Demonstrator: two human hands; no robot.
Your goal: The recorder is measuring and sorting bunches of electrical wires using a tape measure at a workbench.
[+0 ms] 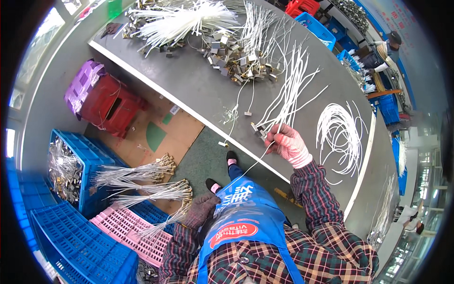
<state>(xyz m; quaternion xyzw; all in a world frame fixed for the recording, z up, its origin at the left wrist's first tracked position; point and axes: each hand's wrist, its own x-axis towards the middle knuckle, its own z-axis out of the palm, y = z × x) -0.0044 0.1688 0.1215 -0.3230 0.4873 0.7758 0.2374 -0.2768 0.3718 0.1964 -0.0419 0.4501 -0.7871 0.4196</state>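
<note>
1. White and thin, the wire [250, 166] ran from the right hand [289, 146] down toward the person's lap. This hand wore a pale glove, and its grip was clenched on the wire's upper end at the near edge of the grey table [208, 92].
2. A small metal terminal [258, 128] sat at the held end, just beside the fingers, close to a loose fan of white wires [291, 90] lying on the table.
3. The wire's long axis lay diagonally, its terminal end pointing up and away toward the table and its free end pointing back toward the blue apron [246, 213].
4. The left hand [201, 210], in a dark glove, was closed around the stems of a bundle of wires [156, 227] over the pink crate [127, 232]; more bundles [142, 177] rested on the blue crate [90, 165].
5. Judged from this head view, the held wire could have snagged on the neighbouring loose wires and dragged them off the edge, since they lay so near.
6. The bundle could have splayed and dropped strands to the floor, because the left hand held only one end.
</note>
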